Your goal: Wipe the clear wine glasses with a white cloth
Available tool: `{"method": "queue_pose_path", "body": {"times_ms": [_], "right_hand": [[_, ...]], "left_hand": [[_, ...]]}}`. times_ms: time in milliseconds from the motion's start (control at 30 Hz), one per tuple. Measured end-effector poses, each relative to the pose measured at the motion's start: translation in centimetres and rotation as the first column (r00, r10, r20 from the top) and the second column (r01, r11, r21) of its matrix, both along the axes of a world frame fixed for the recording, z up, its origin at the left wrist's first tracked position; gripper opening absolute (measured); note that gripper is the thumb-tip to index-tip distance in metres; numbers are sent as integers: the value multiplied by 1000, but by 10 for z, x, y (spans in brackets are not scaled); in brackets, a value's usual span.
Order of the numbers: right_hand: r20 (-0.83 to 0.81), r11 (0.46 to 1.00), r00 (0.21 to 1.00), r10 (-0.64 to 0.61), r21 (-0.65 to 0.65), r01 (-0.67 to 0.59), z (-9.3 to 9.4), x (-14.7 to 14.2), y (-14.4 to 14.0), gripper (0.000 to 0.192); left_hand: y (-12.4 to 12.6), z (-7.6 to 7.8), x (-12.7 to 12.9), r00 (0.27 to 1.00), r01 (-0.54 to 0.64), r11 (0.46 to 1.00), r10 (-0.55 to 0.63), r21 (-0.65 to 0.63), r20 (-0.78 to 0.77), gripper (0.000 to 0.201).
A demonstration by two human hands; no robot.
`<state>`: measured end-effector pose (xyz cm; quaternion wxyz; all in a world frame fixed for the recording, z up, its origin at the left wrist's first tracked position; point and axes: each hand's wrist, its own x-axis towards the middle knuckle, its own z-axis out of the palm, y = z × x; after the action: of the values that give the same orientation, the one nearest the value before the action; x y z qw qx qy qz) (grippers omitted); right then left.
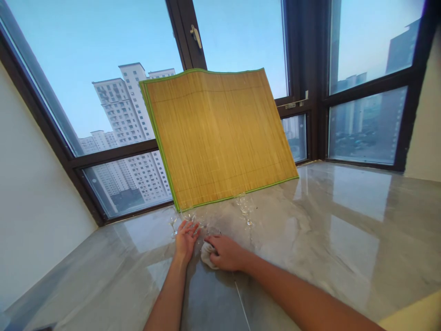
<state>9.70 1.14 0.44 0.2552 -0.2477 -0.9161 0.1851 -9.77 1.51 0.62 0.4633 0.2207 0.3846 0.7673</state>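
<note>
While the right hand (225, 252) lies closed over a small pale cloth (206, 253), pressing it onto the polished stone counter (344, 230), the left hand (185, 238) rests just beside it with fingers spread and flat, gripping nothing. The two hands sit close together, almost touching, with the cloth bunched between the right palm and the counter and only its left edge showing.

Wiping well here seems to call for even, flat pressure and short strokes, since fragile things stand just past the fingertips: a clear stemmed glass (172, 223) just beyond the left hand, and another glass (245, 209) a little beyond the right. Keeping the left hand planted as a brace and the strokes away from the stems would guard against a knock.

How the crumpled cloth is oriented I cannot tell; what shows runs roughly crosswise under the hand, with no clear long axis.

Farther on, a bamboo mat (217, 138) with a green edge leans upright against the dark-framed window (303, 105), its long side running left to right along the counter.
</note>
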Motion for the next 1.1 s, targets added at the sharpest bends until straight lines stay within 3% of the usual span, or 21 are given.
{"method": "queue_pose_path", "body": {"times_ms": [200, 600, 800, 1100], "right_hand": [[24, 985, 985, -170, -18, 171, -1, 0, 4, 45], [54, 889, 890, -453, -46, 456, -3, 7, 25, 33], [62, 856, 856, -513, -39, 516, -4, 15, 36, 29], [80, 859, 856, -510, 7, 511, -7, 16, 40, 32]], "left_hand": [[2, -2, -1, 1000, -13, 1000, 13, -12, -3, 44], [3, -3, -1, 1000, -10, 1000, 10, -11, -10, 38], [3, -2, -1, 1000, 11, 1000, -11, -14, -20, 35], [4, -4, 0, 996, 10, 1000, -10, 3, -85, 34]]}}
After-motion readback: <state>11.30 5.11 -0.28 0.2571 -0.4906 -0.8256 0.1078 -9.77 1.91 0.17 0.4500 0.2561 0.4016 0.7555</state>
